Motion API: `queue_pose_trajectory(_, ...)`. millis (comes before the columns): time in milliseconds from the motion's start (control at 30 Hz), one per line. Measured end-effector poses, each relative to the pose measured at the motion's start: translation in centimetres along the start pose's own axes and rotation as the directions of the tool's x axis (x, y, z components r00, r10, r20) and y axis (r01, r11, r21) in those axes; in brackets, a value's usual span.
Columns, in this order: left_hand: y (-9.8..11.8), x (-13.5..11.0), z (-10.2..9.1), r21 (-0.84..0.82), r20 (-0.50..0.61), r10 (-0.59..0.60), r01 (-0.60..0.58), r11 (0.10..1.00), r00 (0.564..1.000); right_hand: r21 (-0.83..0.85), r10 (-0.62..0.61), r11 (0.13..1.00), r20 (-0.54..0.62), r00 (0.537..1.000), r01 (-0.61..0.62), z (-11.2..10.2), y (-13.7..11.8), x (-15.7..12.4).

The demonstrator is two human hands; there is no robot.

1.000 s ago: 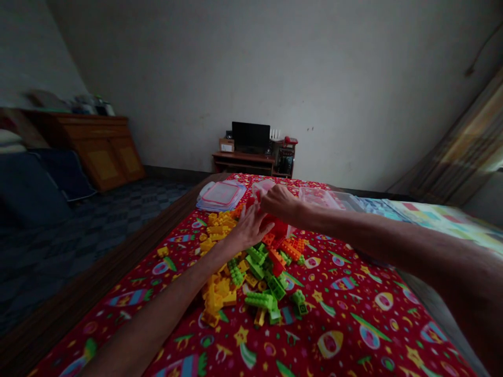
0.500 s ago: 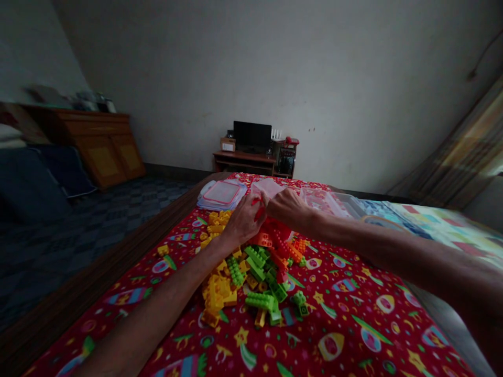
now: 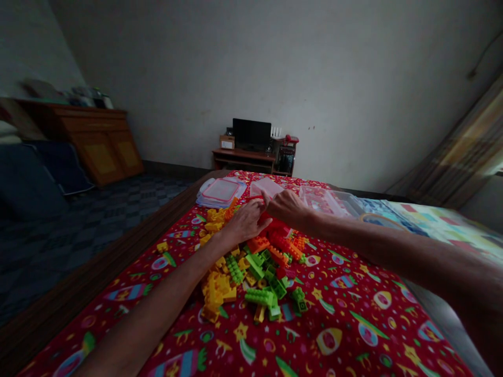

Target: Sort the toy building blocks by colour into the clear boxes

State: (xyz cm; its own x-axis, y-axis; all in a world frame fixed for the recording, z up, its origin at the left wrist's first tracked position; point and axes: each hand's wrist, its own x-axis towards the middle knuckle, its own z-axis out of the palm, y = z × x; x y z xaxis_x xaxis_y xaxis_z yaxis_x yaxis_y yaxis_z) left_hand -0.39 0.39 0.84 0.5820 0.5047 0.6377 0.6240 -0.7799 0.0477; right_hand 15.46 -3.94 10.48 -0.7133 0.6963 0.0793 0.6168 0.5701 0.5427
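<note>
My left hand [image 3: 245, 219] lies over the far part of a pile of plastic building bricks, its thumb held away from the fingers, with nothing visible in it. Close against it on the right, my right hand [image 3: 288, 205] is curled above red bricks [image 3: 278, 225]; its fingertips are hidden, so I cannot make out what they hold. Yellow bricks [image 3: 217, 290] spread along the pile's left side and green bricks [image 3: 261, 297] along the near side. An orange brick [image 3: 231, 208] shows just past my left hand. More orange bricks [image 3: 297, 246] lie below my right hand.
Stacked clear lids [image 3: 220, 190] sit beyond the pile at left. A translucent container [image 3: 266, 186] stands behind my hands, and a larger clear bin [image 3: 330, 201] is to the right. One yellow brick [image 3: 162, 246] lies apart on the red patterned cloth [image 3: 314, 345].
My left hand has opened its thumb away from the red brick it was at. An orange brick now shows beyond that hand, and the red and orange bricks have shifted. My right hand stays nearly in place.
</note>
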Motion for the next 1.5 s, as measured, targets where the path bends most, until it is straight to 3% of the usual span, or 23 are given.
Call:
queue_pose_trajectory(167, 0.0, 0.2, -0.9, -0.003, 0.012, -0.017, 0.017, 1.000, 1.000, -0.008, 0.041, 0.999, -0.036, 0.999, -0.041, -0.9, 0.6, -0.7)
queue_pose_trajectory(333, 0.1, 0.0, -2.1, -0.027, -0.017, -0.033, 0.032, 0.999, 0.999, -0.134, 0.002, 0.991, -0.035, 0.999, -0.007, -2.3, 1.4, -1.3)
queue_pose_trajectory(533, 0.7, 0.2, -3.5, -0.016, -0.086, -0.091, 0.090, 0.996, 0.992, -0.171, -0.062, 0.984, -0.041, 0.997, 0.054, -0.8, 1.1, -1.4)
queue_pose_trajectory(700, 0.2, 0.2, -3.4, -0.034, -0.105, -0.095, 0.092, 0.995, 0.990, -0.139, -0.043, 0.990, -0.066, 0.997, 0.034, -0.1, 0.6, -1.2)
queue_pose_trajectory(967, -0.2, 0.2, -2.9, 0.022, -0.115, -0.054, 0.057, 0.998, 0.992, -0.221, -0.071, 0.974, -0.066, 0.995, 0.054, -2.0, 0.3, -1.7)
queue_pose_trajectory(1100, -0.1, 0.1, -2.5, 0.085, -0.071, 0.012, -0.006, 0.996, 0.997, -0.229, -0.096, 0.972, -0.152, 0.984, 0.059, -2.4, -0.4, -2.4)
queue_pose_trajectory(1233, 0.6, -0.2, -1.0, 0.166, 0.041, 0.010, -0.016, 0.986, 0.999, -0.232, -0.097, 0.972, -0.216, 0.972, 0.045, -2.2, -1.3, -2.2)
queue_pose_trajectory(1333, 1.4, -0.3, -0.3, 0.191, 0.092, -0.044, 0.026, 0.981, 0.995, -0.203, -0.082, 0.978, -0.166, 0.983, 0.048, -1.3, -1.3, -1.4)
queue_pose_trajectory(1500, 2.0, -0.1, -0.9, 0.210, 0.156, -0.053, 0.019, 0.978, 0.986, -0.159, 0.000, 0.987, -0.077, 0.997, -0.012, 0.3, 0.1, -0.4)
